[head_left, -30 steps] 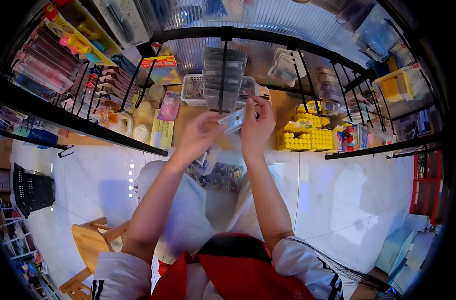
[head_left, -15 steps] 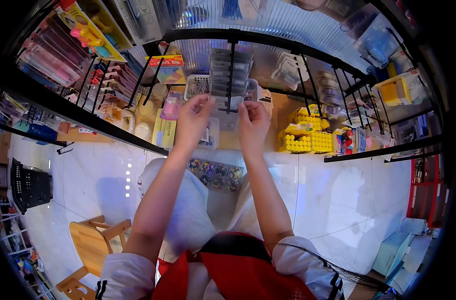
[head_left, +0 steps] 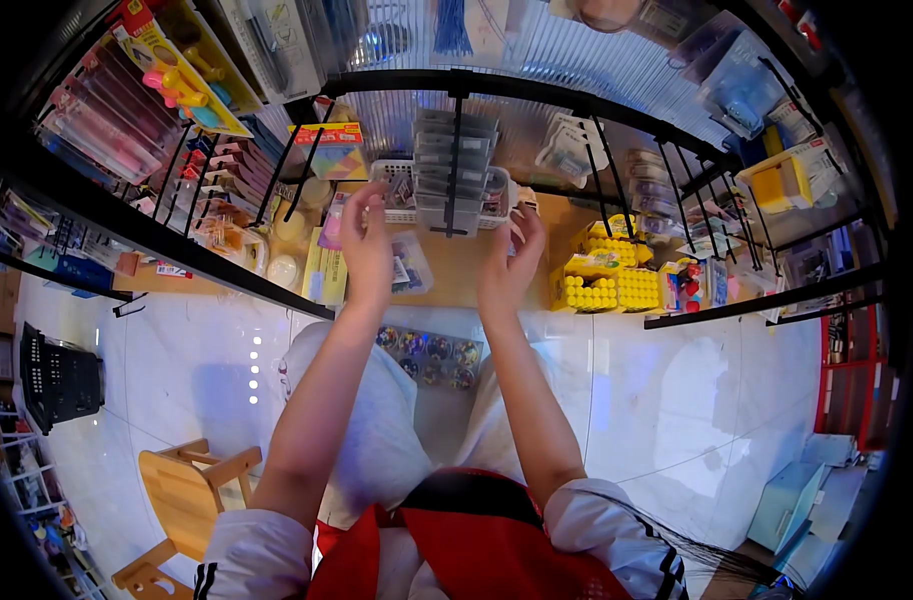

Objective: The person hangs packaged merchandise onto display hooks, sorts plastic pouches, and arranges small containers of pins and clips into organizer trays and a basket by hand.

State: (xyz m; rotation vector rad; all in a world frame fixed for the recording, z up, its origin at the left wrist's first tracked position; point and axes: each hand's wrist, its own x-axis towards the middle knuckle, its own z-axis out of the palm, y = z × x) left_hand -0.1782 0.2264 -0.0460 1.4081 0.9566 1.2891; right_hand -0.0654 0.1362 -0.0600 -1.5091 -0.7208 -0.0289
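A row of clear grey-tinted packets (head_left: pixel 454 200) hangs one behind another from a black display hook in the middle of the rack. My left hand (head_left: pixel 365 235) is raised to the left of them, fingers loosely bent and apart, with nothing seen in it. To their right, my right hand (head_left: pixel 512 262) is held up with its thumb and fingers spread, also without anything visible in it. Neither hand touches the packets. Below them on the wooden shelf (head_left: pixel 454 278), a clear plastic tray (head_left: pixel 409 263) sits beside my left hand. White baskets (head_left: pixel 496 196) stand behind the packets.
Yellow boxes of yellow-capped items (head_left: pixel 606 285) stand right of my right hand. Black hooks with packaged goods line both sides. A sheet of round colourful items (head_left: pixel 431 352) lies between my knees. A wooden chair (head_left: pixel 191 490) and black basket (head_left: pixel 64 375) are on the left.
Both hands have let go of the front clear packet and moved apart, left hand leftward, right hand slightly down and right. The packet now hangs with the others.
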